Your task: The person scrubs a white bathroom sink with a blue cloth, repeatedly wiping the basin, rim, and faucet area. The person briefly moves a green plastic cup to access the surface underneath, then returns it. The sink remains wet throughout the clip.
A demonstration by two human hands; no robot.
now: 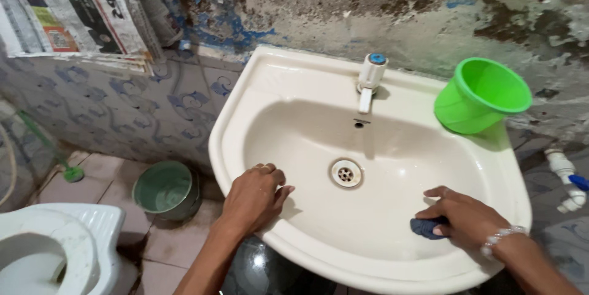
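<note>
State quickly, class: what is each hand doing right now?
Left hand: holds nothing, resting on the sink rim.
Right hand: pressing a dark scrub pad against the basin.

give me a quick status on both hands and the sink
Left hand flat on sink front rim, holding nothing. Right hand pressing dark blue scrub pad on the basin's inner wall. Green cup on back rim, clear of both hands.

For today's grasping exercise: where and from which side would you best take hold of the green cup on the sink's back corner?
Probably grip the green cup around its wall just below the rim, coming from the front right. It sits tilted on the sink ledge, mouth angled up toward the wall, so its side faces the right hand.
</note>
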